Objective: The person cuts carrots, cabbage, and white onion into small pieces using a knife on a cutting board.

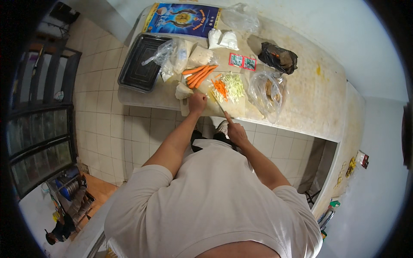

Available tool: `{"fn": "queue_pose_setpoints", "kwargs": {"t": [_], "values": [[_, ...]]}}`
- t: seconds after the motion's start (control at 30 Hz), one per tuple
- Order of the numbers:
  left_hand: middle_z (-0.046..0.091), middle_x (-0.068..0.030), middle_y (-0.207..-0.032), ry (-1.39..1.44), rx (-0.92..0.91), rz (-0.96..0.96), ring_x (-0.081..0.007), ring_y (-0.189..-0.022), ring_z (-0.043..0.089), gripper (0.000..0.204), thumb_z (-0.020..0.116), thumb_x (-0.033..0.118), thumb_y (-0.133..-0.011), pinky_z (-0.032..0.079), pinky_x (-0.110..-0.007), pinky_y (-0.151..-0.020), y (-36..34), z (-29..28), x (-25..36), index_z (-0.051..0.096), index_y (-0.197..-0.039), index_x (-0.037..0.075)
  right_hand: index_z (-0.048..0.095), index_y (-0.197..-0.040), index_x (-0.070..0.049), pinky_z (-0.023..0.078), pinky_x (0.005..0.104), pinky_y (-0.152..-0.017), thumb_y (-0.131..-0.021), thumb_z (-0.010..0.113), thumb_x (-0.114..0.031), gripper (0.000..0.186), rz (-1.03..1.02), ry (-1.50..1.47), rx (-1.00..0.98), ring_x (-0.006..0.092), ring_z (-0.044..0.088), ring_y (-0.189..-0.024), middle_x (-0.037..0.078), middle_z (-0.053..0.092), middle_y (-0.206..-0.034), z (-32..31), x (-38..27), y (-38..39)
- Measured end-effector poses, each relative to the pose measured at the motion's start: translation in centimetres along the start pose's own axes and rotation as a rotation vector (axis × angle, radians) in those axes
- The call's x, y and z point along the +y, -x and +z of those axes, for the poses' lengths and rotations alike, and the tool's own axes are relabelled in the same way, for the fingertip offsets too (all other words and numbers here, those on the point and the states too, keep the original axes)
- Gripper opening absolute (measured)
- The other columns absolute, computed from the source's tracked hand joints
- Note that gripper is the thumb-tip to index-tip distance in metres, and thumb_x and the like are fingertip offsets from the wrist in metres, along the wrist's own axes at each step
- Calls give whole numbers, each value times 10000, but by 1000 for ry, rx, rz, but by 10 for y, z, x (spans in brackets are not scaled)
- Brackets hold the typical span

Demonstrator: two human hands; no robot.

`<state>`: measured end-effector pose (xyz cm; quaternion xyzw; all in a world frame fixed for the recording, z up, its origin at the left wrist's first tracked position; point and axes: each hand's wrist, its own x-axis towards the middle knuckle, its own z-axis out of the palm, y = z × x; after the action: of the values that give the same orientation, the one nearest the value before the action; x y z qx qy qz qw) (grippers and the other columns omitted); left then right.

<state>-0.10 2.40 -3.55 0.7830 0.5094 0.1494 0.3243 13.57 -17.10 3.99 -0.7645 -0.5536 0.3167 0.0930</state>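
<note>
At the near edge of a pale cutting board [238, 111], my left hand [198, 103] is closed with its fingers curled under; what it holds, if anything, is hidden. My right hand [236, 132] grips a knife [220, 105], its blade pointing away over the board toward the cut vegetables. Beyond the blade lie a small heap of orange carrot strips [220, 89] and a larger heap of shredded cabbage [234, 86]. Several whole carrots [200, 77] rest just past my left hand. A pale chunk [183, 90], perhaps cabbage, sits to its left.
A black tray [140, 64] occupies the table's left end, beside plastic bags [180, 56]. Farther back are a blue printed sheet [183, 19], white bundles [222, 39] and red-edged sachets [242, 62]. To the right lie a clear bag [266, 92] and a black bag [278, 57].
</note>
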Motion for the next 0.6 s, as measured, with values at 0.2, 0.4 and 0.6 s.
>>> {"fn": "queue_pose_setpoints", "kwargs": {"t": [0.2, 0.4, 0.6], "values": [[636, -164, -757, 43, 78, -11, -334, -703, 617, 124, 625, 144, -745, 492, -429, -646, 3, 5, -4, 685, -732, 37, 169, -1476, -268, 474, 553, -590, -862, 493, -99, 714, -16, -27, 7, 442, 613, -642, 269, 612, -697, -7, -12, -12], [632, -157, -709, 112, 51, -56, -330, -665, 614, 116, 639, 139, -732, 479, -430, -595, 3, -7, 10, 671, -713, 29, 204, -1471, -264, 444, 558, -584, -863, 476, -95, 687, -54, -28, 31, 444, 574, -586, 255, 582, -624, 2, -17, -12], [640, -146, -734, 93, -17, -77, -325, -690, 622, 95, 647, 127, -733, 485, -422, -604, 0, -10, 10, 677, -718, 38, 178, -1477, -267, 455, 547, -563, -866, 475, -92, 702, -37, 15, -32, 438, 585, -592, 253, 598, -669, -5, -18, -12]]}}
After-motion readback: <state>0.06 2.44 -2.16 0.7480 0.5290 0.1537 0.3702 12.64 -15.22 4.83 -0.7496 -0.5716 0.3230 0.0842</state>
